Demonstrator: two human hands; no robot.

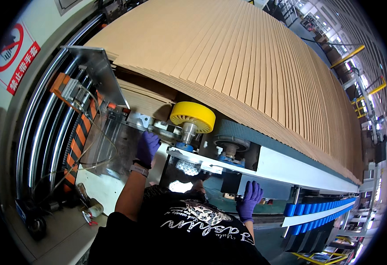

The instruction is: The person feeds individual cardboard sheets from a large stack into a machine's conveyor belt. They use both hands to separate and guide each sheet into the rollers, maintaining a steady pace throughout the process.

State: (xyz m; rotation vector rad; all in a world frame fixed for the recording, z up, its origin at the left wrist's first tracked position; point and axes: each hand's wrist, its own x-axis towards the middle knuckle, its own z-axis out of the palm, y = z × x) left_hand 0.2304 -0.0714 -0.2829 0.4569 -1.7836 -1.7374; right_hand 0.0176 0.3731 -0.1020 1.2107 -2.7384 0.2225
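Note:
My left hand (148, 145), in a purple glove, is at the machine's edge, left of a yellow slotted wheel (192, 117) on a metal shaft. Its fingertips are bent away from view, so I cannot make out whether it grips anything. Further right, my right hand (250, 199), also gloved in purple, has its fingers stretched up and apart against a grey panel (271, 189) below the white rail. It holds nothing visible. Beyond both hands lies a broad, overlapping run of brown cardboard sheets (229, 57), beside a dark green belt (264, 141) running round a pulley.
Shiny metal rollers (34, 128) and an orange-and-black striped strip (75, 154) run along the left. An upright metal plate (100, 73) stands near the sheets. Blue rollers (319, 207) line the right side. A spray bottle (94, 212) lies at lower left.

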